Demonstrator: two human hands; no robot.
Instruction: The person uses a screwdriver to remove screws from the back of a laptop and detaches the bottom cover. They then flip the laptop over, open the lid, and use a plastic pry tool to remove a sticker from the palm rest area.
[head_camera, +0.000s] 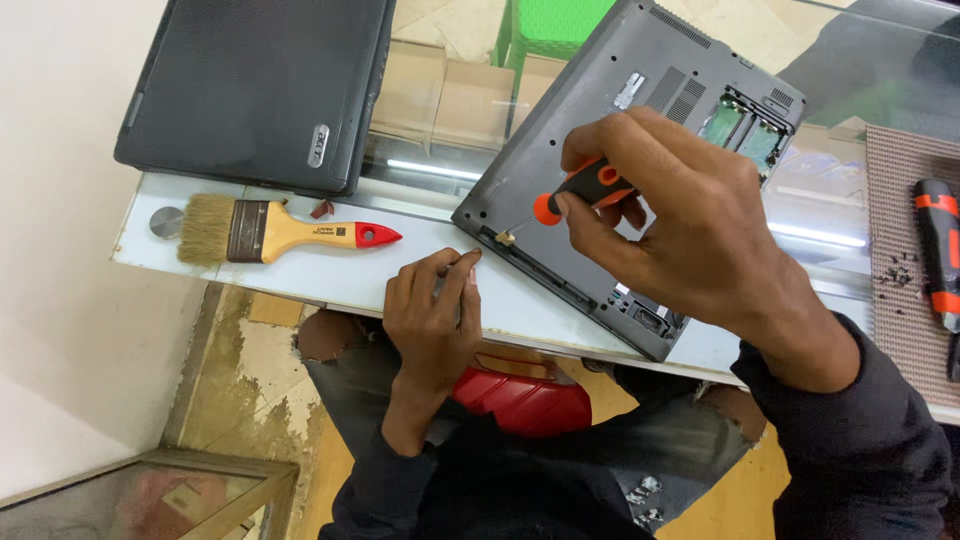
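On the far left a closed black laptop (255, 85) sits at the back of the white table (340, 275). In front of it lies a paintbrush (275, 232) with a yellow handle and red tip. The left hand (435, 320) rests at the table's front edge, fingers curled together and touching the near corner of the grey laptop (600, 180), which lies upside down. It holds nothing that I can see. The right hand (680, 220) is closed tight round a small orange and black screwdriver (580, 190), its tip down on the grey laptop's near edge. On the right, another screwdriver (938, 250) lies on a brown mat (900, 300), well apart. The table front drops off to a worn floor.
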